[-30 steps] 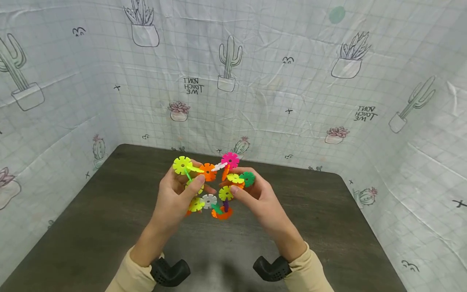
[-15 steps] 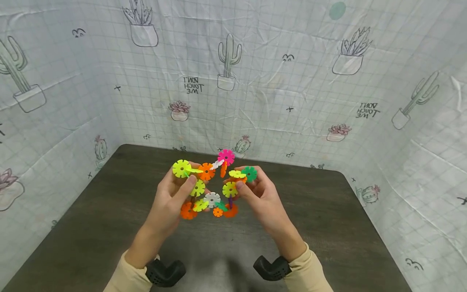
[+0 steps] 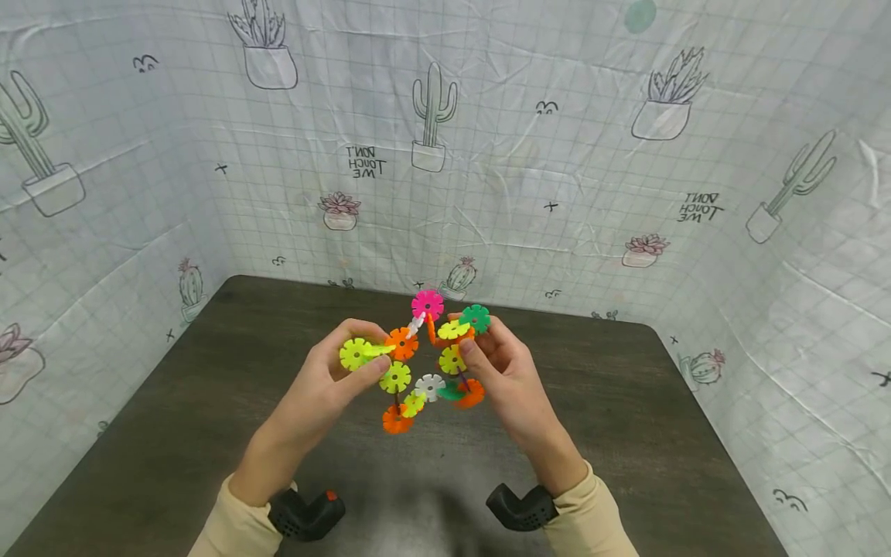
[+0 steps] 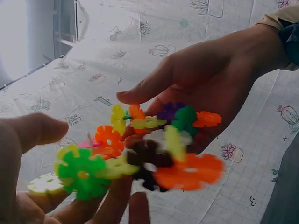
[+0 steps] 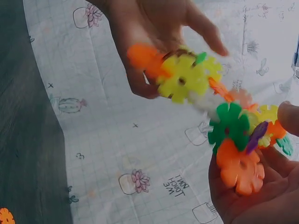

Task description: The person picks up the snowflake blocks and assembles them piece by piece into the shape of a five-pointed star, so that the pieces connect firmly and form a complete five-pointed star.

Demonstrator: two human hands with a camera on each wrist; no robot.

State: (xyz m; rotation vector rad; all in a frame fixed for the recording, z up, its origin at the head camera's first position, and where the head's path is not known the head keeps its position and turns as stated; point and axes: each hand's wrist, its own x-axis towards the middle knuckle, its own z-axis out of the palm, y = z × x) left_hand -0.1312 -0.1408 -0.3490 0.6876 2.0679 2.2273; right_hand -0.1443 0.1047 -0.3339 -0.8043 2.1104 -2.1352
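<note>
A loop of linked snowflake discs [image 3: 394, 377] in yellow, orange, white, green, pink and purple is held up between both hands. My left hand [image 3: 334, 360] holds its left side, fingers under the yellow and green discs [image 4: 81, 172]; its thumb stands above them in the left wrist view. My right hand [image 3: 511, 367] grips the right side, thumb by a yellow disc [image 3: 452, 359], fingers behind. A pink disc [image 3: 428, 305] tops the loop, beside a white disc and an upright orange one. Along the bottom are a white disc [image 3: 429, 387] and orange discs [image 3: 397, 419].
Below the hands is a dark wood-grain table [image 3: 592, 433]. Cactus-printed cloth [image 3: 515, 178] surrounds its back and sides. Black mounts [image 3: 522, 508] sit at both wrists; a small orange-red spot [image 3: 332, 495] shows on the left one. A small orange disc [image 5: 6, 217] appears in the right wrist view's corner.
The loop has spread and tilted, its right side higher and its left side lower. A small orange disc along its bottom no longer shows there; an orange-red spot has appeared at the left wrist mount.
</note>
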